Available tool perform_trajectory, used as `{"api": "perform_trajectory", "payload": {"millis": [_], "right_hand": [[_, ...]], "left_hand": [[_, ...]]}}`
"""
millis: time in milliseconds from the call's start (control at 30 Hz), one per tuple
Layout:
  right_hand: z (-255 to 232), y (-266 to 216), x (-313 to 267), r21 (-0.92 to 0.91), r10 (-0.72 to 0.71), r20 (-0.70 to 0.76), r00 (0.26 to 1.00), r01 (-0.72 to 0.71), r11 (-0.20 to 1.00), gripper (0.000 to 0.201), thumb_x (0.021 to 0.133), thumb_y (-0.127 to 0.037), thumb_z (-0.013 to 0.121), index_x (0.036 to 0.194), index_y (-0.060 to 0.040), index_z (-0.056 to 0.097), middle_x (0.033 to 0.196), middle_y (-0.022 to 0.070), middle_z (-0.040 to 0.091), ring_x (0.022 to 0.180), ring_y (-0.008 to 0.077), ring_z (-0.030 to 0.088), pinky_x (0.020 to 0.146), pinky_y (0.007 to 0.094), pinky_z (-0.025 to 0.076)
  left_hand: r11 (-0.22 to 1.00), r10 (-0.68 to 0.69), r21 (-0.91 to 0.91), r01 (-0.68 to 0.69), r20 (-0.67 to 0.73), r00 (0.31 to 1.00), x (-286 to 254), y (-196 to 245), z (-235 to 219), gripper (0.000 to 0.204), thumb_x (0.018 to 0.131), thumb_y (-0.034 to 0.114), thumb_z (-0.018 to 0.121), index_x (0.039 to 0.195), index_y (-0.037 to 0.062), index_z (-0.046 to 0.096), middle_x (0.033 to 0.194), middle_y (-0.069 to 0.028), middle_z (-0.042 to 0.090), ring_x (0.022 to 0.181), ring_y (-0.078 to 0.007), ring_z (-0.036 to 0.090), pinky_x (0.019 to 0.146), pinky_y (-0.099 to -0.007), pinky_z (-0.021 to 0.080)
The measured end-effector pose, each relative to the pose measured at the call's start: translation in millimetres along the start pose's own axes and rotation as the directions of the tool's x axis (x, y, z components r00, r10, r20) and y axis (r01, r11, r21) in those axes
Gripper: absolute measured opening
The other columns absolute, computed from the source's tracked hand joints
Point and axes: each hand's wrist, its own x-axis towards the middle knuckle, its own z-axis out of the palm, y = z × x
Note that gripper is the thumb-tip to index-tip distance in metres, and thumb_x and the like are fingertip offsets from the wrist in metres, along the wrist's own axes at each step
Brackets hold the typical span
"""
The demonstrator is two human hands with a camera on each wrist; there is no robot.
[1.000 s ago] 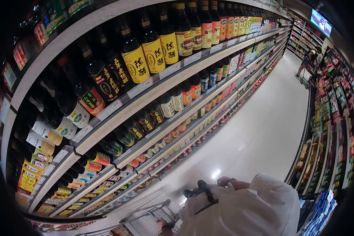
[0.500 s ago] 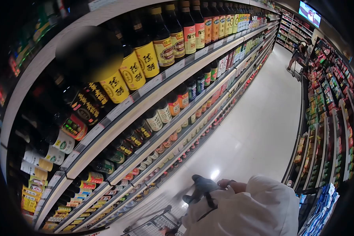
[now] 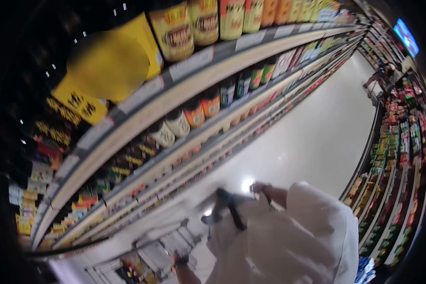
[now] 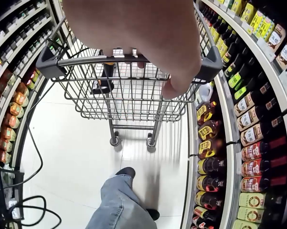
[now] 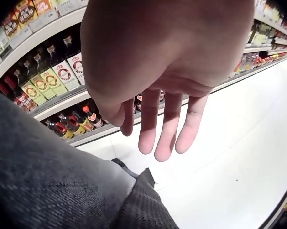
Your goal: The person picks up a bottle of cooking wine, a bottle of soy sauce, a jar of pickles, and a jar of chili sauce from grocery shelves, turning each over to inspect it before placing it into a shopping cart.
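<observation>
In the left wrist view my left hand [image 4: 167, 38] grips the handle bar of a wire shopping cart [image 4: 129, 98], its thumb on the near side of the bar. The head view has the same left hand [image 3: 179, 261] low at the cart [image 3: 173, 241]. My right hand [image 5: 167, 95] hangs beside my leg in the right wrist view, fingers loosely extended downward and nothing in them. In the head view that right hand [image 3: 259, 188] shows small and blurred beyond the pale shirt.
Shelves of dark bottles [image 4: 253, 124] line one side, including yellow-labelled bottles [image 3: 83, 102]. Packaged goods [image 3: 388, 137] fill racks opposite. A pale floor [image 3: 307, 137] runs between them. Another person [image 3: 378, 78] stands far down the aisle. Black cables [image 4: 36, 143] hang near the cart.
The head view has tilted and come nearer the upper shelf. More of the cart and my left hand now shows at the bottom. My right hand stays low and holds nothing.
</observation>
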Motion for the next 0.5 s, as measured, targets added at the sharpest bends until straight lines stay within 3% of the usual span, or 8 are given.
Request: {"api": "perform_trajectory", "payload": {"millis": [33, 67, 100, 133, 200, 300, 433, 500], "right_hand": [[-28.2, -9.1, -9.0, -0.022, 0.104, -0.014, 0.994, -0.104, 0.994, 0.027, 0.094, -0.023, 0.048, 0.106, -0.0085, 0.067, 0.109, 0.0148, 0.069, 0.096, 0.0321, 0.068, 0.082, 0.0476, 0.052], [-37.3, -2.7, -7.9, -0.100, 0.079, -0.023, 0.997, -0.081, 0.992, 0.028, 0.094, -0.024, 0.048, 0.104, -0.0070, 0.068, 0.107, 0.0134, 0.070, 0.096, 0.0298, 0.069, 0.082, 0.0469, 0.052], [-41.5, 1.0, -8.1, -0.129, 0.075, -0.073, 0.995, -0.084, 0.988, 0.027, 0.094, -0.022, 0.048, 0.102, -0.0074, 0.069, 0.107, 0.0117, 0.071, 0.096, 0.0278, 0.069, 0.082, 0.0459, 0.053], [-73.6, -14.9, -19.9, 0.045, 0.176, -0.022, 0.984, -0.175, 0.984, 0.023, 0.090, -0.022, 0.051, 0.096, -0.0095, 0.070, 0.101, 0.0133, 0.071, 0.091, 0.0309, 0.070, 0.080, 0.0457, 0.054], [-90.2, -25.2, -21.4, 0.322, 0.256, -0.199, 0.946, -0.183, 0.929, 0.013, 0.088, -0.022, 0.059, 0.090, -0.0112, 0.067, 0.078, 0.0095, 0.070, 0.058, 0.0208, 0.069, 0.060, 0.0369, 0.057], [-102.2, -27.9, -26.0, 0.596, 0.162, -0.081, 0.983, -0.082, 0.799, 0.011, 0.088, -0.013, 0.060, 0.095, -0.0093, 0.068, 0.079, 0.0077, 0.072, 0.060, 0.0158, 0.069, 0.057, 0.0324, 0.057], [-127.3, -35.7, -53.6, 0.561, 0.237, 0.001, 0.972, -0.197, 0.804, 0.014, 0.087, -0.006, 0.059, 0.096, -0.0073, 0.068, 0.089, 0.0075, 0.073, 0.068, 0.0158, 0.070, 0.060, 0.0328, 0.058], [-89.5, -0.2, -38.9, 0.441, 0.115, -0.179, 0.977, -0.025, 0.897, 0.014, 0.086, -0.007, 0.059, 0.097, -0.0072, 0.068, 0.088, 0.0071, 0.073, 0.068, 0.0162, 0.070, 0.060, 0.0328, 0.058]], "left_hand": [[0.926, -0.086, -0.372, 0.057, -0.061, 0.994, -4.2, 4.9, -4.9, 0.088, 0.082, 0.048, 0.063, 0.150, 0.0054, 0.028, 0.147, -0.0234, 0.041, 0.131, -0.0386, 0.041, 0.109, -0.0509, 0.035], [0.718, -0.170, -0.695, 0.039, -0.121, 0.978, -10.4, 10.5, -12.2, 0.091, 0.080, 0.034, 0.070, 0.149, -0.0052, 0.025, 0.144, -0.0287, 0.040, 0.123, -0.0400, 0.047, 0.103, -0.0483, 0.040], [0.580, -0.328, -0.815, 0.002, -0.231, 0.916, -12.6, 25.1, -15.1, 0.098, 0.078, 0.031, 0.071, 0.151, -0.0060, 0.018, 0.144, -0.0288, 0.040, 0.120, -0.0405, 0.049, 0.097, -0.0502, 0.045], [0.232, -0.335, -0.948, 0.219, 0.134, 0.933, -57.5, 57.1, -59.4, 0.098, 0.078, 0.028, 0.069, 0.153, -0.0037, 0.015, 0.145, -0.0296, 0.040, 0.124, -0.0433, 0.047, 0.101, -0.0497, 0.042], [0.525, -0.311, -0.851, 0.016, -0.175, 0.934, -23.0, 42.3, -21.3, 0.090, 0.078, 0.025, 0.070, 0.148, -0.0077, 0.024, 0.146, -0.0334, 0.037, 0.132, -0.0464, 0.040, 0.111, -0.0434, 0.034], [0.536, -0.327, -0.842, 0.062, -0.139, 0.935, -32.4, 61.6, -21.8, 0.095, 0.077, 0.031, 0.070, 0.150, -0.0062, 0.024, 0.148, -0.0340, 0.035, 0.135, -0.0470, 0.037, 0.112, -0.0439, 0.032], [0.479, -0.359, -0.869, 0.126, -0.063, 0.931, -66.2, 104.6, -39.6, 0.087, 0.079, 0.027, 0.067, 0.148, -0.0076, 0.027, 0.148, -0.0326, 0.037, 0.137, -0.0455, 0.036, 0.113, -0.0437, 0.030], [0.441, -0.299, -0.897, -0.026, -0.175, 0.938, -77.0, 121.9, -36.1, 0.081, 0.080, 0.022, 0.066, 0.146, -0.0092, 0.030, 0.147, -0.0314, 0.039, 0.137, -0.0438, 0.037, 0.113, -0.0433, 0.029]]}}
